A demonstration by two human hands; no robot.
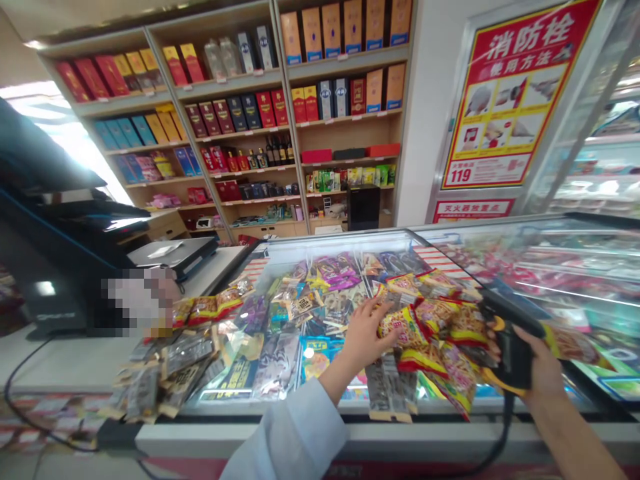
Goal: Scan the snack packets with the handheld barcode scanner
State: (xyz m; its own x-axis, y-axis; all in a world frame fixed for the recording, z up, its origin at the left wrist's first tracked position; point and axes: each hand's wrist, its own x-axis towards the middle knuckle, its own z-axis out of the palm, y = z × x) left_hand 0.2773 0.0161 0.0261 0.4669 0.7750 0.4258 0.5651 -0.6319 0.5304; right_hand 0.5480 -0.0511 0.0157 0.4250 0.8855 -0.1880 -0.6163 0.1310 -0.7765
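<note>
Grey packets heaped on left end of freezer; best kept apart from bags. Left hand laid on left edge of snack bag, fingers apart; light touch seems wise, wrapping likely crumples. More snack bags piled rightward on glass; smooth, flat wrapper probably suits scanner. Scanner at pile's right side, right hand clamped round it; steady wrist, free cord advisable.

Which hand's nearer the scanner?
Right. The right hand grips the scanner; the left hand is off to its left, at a snack bag.
</note>
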